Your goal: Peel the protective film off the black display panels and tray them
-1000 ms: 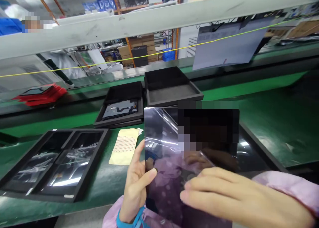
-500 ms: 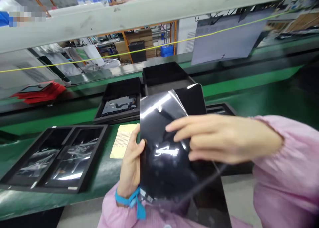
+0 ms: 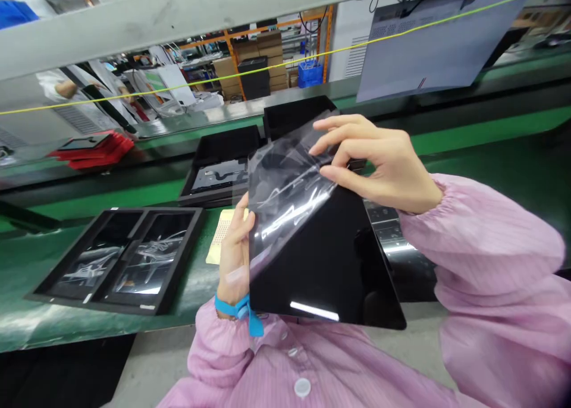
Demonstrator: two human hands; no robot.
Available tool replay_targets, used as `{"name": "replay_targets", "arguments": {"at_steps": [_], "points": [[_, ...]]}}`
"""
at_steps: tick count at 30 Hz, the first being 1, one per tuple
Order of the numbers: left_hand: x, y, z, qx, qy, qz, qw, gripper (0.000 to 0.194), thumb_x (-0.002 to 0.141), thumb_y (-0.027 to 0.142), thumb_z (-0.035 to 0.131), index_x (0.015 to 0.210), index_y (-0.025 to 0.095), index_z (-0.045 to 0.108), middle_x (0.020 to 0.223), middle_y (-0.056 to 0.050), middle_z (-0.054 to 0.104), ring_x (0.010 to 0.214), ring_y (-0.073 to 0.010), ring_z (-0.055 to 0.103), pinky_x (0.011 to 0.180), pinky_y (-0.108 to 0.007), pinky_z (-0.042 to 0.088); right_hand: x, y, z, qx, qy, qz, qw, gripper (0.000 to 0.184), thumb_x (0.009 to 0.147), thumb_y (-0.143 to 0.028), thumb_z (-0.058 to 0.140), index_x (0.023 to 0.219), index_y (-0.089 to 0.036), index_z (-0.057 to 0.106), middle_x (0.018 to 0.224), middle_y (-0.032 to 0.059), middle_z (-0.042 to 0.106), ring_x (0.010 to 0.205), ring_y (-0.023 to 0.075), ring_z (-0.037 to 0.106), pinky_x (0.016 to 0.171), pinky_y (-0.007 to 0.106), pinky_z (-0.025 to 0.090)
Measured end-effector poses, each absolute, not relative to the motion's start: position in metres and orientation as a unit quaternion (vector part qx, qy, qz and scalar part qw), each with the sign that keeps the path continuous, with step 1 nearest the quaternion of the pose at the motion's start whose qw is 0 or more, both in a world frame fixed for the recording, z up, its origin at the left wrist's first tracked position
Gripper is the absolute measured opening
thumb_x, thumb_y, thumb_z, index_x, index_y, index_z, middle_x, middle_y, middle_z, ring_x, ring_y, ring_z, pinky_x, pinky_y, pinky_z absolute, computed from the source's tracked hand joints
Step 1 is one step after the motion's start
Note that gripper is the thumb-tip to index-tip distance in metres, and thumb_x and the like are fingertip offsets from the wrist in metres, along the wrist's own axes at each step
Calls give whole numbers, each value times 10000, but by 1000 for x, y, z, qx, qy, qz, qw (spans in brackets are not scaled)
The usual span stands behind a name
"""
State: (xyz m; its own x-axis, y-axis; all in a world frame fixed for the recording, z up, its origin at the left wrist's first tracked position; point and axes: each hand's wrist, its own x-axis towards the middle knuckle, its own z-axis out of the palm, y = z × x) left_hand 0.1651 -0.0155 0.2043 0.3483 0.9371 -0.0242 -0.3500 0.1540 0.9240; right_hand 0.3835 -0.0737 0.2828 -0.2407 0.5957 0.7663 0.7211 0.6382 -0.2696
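Observation:
A glossy black glass panel (image 3: 330, 265) is held up in front of me above the bench edge. My left hand (image 3: 234, 250) grips its left edge, thumb on the front, a blue strap at the wrist. A clear protective film (image 3: 281, 188) is peeled partway off the panel's upper half and bends up and left. My right hand (image 3: 379, 161) pinches the film's lifted corner between thumb and fingers. Both sleeves are pink.
A black double tray (image 3: 120, 259) with film-covered panels lies at the left on the green belt (image 3: 491, 158). A yellow sticker sheet (image 3: 218, 238) lies behind my left hand. More black trays (image 3: 223, 164) stand beyond, a red stack (image 3: 96, 149) far left, a hanging sheet (image 3: 437, 45) upper right.
My right hand moved from the panel's lower face up to its top corner and lifted the film away; the panel tilted flatter and the bare black glass shows below.

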Motion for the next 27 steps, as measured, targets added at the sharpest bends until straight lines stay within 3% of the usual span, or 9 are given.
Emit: {"name": "replay_targets", "arguments": {"at_steps": [4, 7, 10, 15, 19, 24, 27], "points": [[166, -15, 208, 423, 343, 535, 646, 386, 820, 164, 592, 1201, 211, 630, 1271, 3, 637, 1270, -198, 518, 1120, -315, 361, 375, -67, 274, -449, -702, -72, 548, 231, 818, -106, 599, 625, -160, 484, 979, 44, 661, 1129, 208, 562, 1018, 391, 446], [166, -13, 211, 425, 330, 543, 644, 379, 805, 127, 575, 1168, 198, 653, 1157, 7, 701, 1230, -163, 553, 1141, -275, 319, 375, -61, 270, -447, -672, -41, 590, 228, 816, -107, 592, 623, -164, 486, 938, 33, 661, 1027, 189, 608, 960, 371, 484], [166, -12, 214, 414, 336, 555, 638, 333, 776, 103, 591, 1075, 202, 696, 1063, 26, 736, 1271, -119, 508, 1143, -197, 275, 374, -58, 268, -444, -660, -24, 605, 223, 827, -119, 585, 630, -167, 491, 902, 12, 658, 952, 163, 624, 916, 343, 502], [168, -13, 218, 419, 326, 538, 655, 323, 784, 127, 592, 1079, 221, 687, 1065, 26, 731, 1190, -123, 579, 1102, -192, 334, 377, -57, 267, -443, -655, -3, 612, 212, 835, -114, 580, 645, -165, 502, 889, 11, 658, 944, 154, 624, 894, 321, 498], [173, -25, 227, 393, 306, 528, 688, 424, 813, 218, 601, 1232, 283, 585, 1082, 29, 707, 1116, -182, 626, 1043, -327, 437, 386, -56, 260, -437, -634, 22, 638, 203, 831, -124, 598, 641, -157, 536, 862, 44, 662, 933, 160, 634, 871, 303, 496], [174, -28, 232, 411, 279, 510, 702, 473, 818, 176, 558, 1276, 294, 539, 1260, 40, 609, 1244, -234, 531, 1094, -427, 378, 391, -47, 241, -433, -612, 28, 661, 188, 819, -143, 632, 635, -146, 590, 869, 93, 673, 920, 169, 646, 863, 300, 493], [173, -24, 228, 412, 272, 504, 709, 494, 832, 165, 533, 1311, 282, 509, 1242, 28, 611, 1237, -263, 533, 1076, -477, 386, 384, -39, 235, -450, -595, 12, 665, 184, 800, -160, 655, 629, -147, 589, 837, 96, 674, 881, 176, 655, 824, 315, 500]]}}
